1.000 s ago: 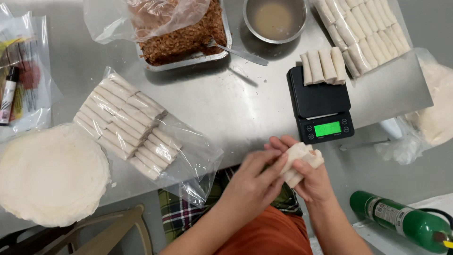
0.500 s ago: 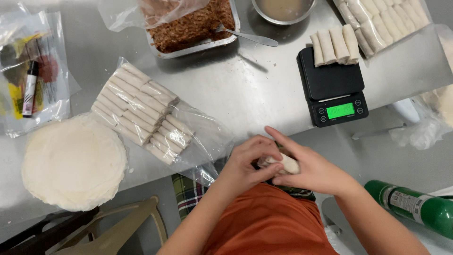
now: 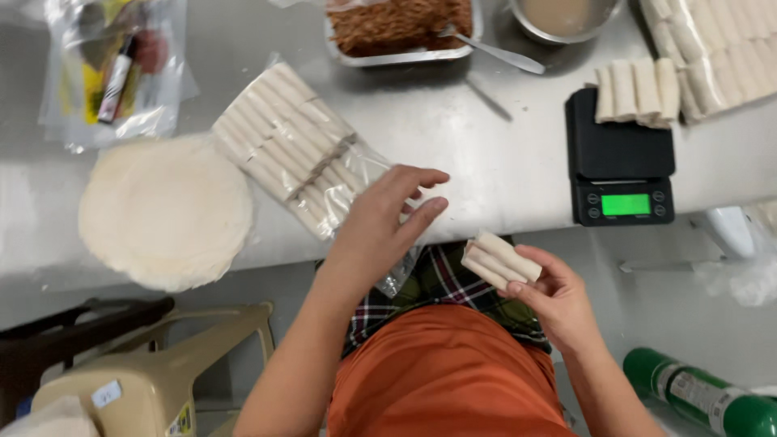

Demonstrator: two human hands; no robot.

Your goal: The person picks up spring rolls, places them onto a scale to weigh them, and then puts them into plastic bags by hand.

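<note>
Right hand [image 3: 558, 298]: palm up at the desk's near edge, over the lap, fingers [image 3: 530, 291] curled under and gripping 2 pale rolled wraps [image 3: 498, 260] that lie side by side.
Long axis of the rolls: slanted, running from upper left to lower right across the fingertips; the near ends point toward the left hand.
Left hand [image 3: 380, 222]: open, fingers spread and slightly bent, holding nothing; it hangs over the corner of the clear plastic bag [image 3: 356, 174] at the desk's front edge.
Bag contents: a packed block of finished rolls [image 3: 283, 142], 2 rows laid parallel, the block set diagonally on the desk.
Key relation: the 2 held rolls lie just right of and below the left hand, apart from it; the bag's open corner lies directly under the left hand, so the left hand is nearer the bag and the right hand is nearer the rolls.
Desk [image 3: 486, 162]: steel, grey.
Scale [image 3: 619, 166]: black, green display lit, right of the hands; 4 rolls [image 3: 635, 91] sit on its far edge.
Wrapper stack [image 3: 166, 210]: round white sheets, far left.
Filling tray [image 3: 401, 28]: brown mince at the top, a spoon [image 3: 494, 53] resting at its right end.
Green cylinder [image 3: 700, 396]: lower right, well apart from both hands.
</note>
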